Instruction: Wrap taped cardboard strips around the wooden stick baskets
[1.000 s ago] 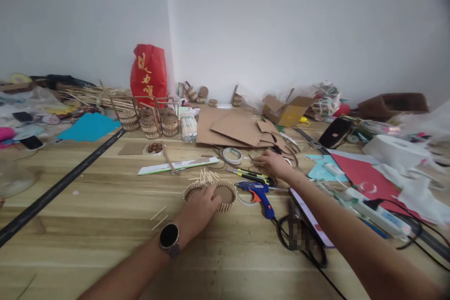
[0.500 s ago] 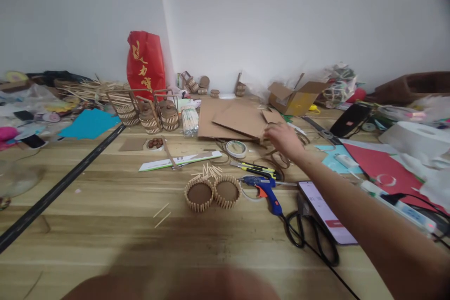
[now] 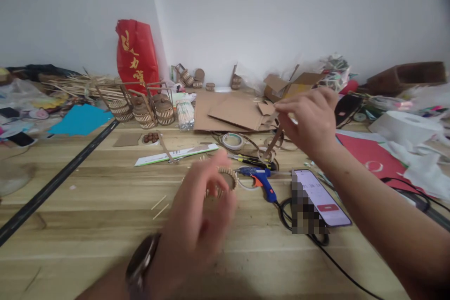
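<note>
My right hand (image 3: 309, 122) is raised over the right half of the table, thumb and fingers pinching a thin brown cardboard strip (image 3: 273, 143) that hangs down in curls. In the foreground my left hand (image 3: 198, 211), slightly blurred, has curved fingers apart and nothing in them. It covers most of two small round baskets with stick walls; part of the right basket (image 3: 230, 177) shows behind the fingers. Just right of it lies a blue glue gun (image 3: 262, 180). Behind that are a yellow-black utility knife (image 3: 253, 161) and a tape roll (image 3: 232, 141).
A phone (image 3: 325, 201) and black cable lie at the right. Cardboard sheets (image 3: 228, 115) lie at the back, beside an open carton (image 3: 291, 85). Finished small baskets (image 3: 143, 115) stand back left by a red bag (image 3: 137, 56). Two loose sticks (image 3: 160, 208) lie left of my left hand.
My right hand has lifted from beside the cardboard sheets, drawing up the brown strip. My left hand has come into view over the two round baskets. The view has shifted slightly.
</note>
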`<state>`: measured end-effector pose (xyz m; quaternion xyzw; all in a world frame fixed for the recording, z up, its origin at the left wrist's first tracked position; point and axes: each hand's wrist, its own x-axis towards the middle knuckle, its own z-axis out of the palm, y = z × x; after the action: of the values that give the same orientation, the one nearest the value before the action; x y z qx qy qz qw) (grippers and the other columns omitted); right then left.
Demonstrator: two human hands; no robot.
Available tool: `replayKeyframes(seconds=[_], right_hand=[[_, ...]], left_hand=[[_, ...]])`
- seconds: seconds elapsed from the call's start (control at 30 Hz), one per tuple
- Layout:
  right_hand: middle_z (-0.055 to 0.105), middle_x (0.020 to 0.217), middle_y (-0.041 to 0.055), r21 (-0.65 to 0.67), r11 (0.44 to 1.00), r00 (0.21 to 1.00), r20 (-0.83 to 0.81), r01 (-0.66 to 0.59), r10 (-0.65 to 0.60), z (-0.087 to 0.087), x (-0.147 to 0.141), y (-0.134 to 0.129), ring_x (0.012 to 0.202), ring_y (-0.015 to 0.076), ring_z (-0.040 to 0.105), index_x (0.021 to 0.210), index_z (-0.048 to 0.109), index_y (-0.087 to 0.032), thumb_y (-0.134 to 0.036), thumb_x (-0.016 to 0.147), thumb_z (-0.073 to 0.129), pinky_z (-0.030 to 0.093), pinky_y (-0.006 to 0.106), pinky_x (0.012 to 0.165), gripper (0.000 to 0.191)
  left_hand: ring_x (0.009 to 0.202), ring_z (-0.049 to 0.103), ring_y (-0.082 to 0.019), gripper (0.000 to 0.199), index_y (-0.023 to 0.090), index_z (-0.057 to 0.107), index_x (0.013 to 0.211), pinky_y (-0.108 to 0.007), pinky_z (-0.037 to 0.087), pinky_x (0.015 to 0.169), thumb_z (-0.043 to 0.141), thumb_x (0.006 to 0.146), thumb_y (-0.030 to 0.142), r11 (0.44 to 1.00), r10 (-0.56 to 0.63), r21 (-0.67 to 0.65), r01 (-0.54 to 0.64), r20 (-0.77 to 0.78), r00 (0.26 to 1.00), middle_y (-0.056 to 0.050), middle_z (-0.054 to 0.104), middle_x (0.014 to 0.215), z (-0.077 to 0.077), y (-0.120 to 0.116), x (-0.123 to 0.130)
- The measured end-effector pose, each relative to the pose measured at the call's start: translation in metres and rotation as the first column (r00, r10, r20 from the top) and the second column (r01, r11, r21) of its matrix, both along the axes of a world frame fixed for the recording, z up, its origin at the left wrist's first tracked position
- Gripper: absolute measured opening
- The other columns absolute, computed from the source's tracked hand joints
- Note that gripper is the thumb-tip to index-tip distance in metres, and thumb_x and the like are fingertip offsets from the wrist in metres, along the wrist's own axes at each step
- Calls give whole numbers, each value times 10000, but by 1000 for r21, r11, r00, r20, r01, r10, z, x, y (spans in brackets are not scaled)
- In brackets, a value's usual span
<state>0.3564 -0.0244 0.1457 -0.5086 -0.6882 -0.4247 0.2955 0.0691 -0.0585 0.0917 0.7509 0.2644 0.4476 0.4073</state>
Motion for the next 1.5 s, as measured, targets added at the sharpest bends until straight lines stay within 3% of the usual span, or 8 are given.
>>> replayKeyframes(seconds=[0.2,0.33,0.47,0.63,0.9,1.07,1.3,1.5], right_hand=[[755,886,12,-229,917,858,334,-327,390,-26,-70,-32,785,165,640,951,663,-233,-142,978,440,493,366,869,243],[741,883,58,-426,777,866,-34,-464,498,-41,-82,-51,761,161,661,1025,662,-188,-178,1003,405,536,296,710,258],[732,876,36,-630,527,806,-553,-570,211,-49,-66,-66,770,167,678,1056,677,-246,-324,972,510,530,275,657,203],[588,638,-12,-739,239,695,-673,-629,-253,-66,-37,-86,570,152,520,1058,725,-244,-611,839,600,418,275,523,445],[611,770,26,-659,210,459,-683,-722,-568,-92,-35,-114,721,179,532,980,724,-238,-700,764,620,441,297,641,521],[575,753,-5,-579,208,338,-690,-788,-640,-109,-34,-126,694,156,510,1099,673,-243,-621,767,671,408,279,621,503],[563,720,0,-688,228,427,-639,-689,-640,-122,-35,-132,681,161,485,910,699,-232,-692,746,628,393,284,605,493],[494,661,-13,-723,176,480,-600,-668,-640,-125,-45,-138,636,154,444,749,624,-224,-739,772,538,374,279,576,522]], left_hand=[[690,571,-120,421,149,618,961,-222,460,575,438,962,530,778,-231,-557,291,177,957,-67,649,904,-4,33,23],[461,351,-68,375,167,570,752,-198,273,441,555,891,515,706,-289,-635,314,146,946,52,470,550,-17,30,16],[474,376,-92,315,178,626,968,-212,300,479,528,875,462,759,-253,-627,176,-35,967,74,449,541,-27,31,-11],[571,513,-141,294,195,639,970,-248,384,575,431,924,398,947,-51,-306,-103,-455,889,44,541,601,-40,41,-56],[739,635,-189,285,230,653,997,-293,478,704,380,929,270,999,43,23,-38,-678,733,-16,693,794,-63,29,-82],[820,657,-205,311,217,661,1046,-324,503,768,367,947,237,999,-3,27,31,-702,712,-46,726,911,-72,22,-81],[924,670,-209,274,214,691,1042,-296,468,793,453,964,326,968,-236,-234,95,-703,671,-40,750,1021,-78,16,-75],[714,633,-163,264,197,709,897,-249,372,629,478,945,315,904,-412,-394,166,-703,579,-6,724,796,-66,13,-63]])
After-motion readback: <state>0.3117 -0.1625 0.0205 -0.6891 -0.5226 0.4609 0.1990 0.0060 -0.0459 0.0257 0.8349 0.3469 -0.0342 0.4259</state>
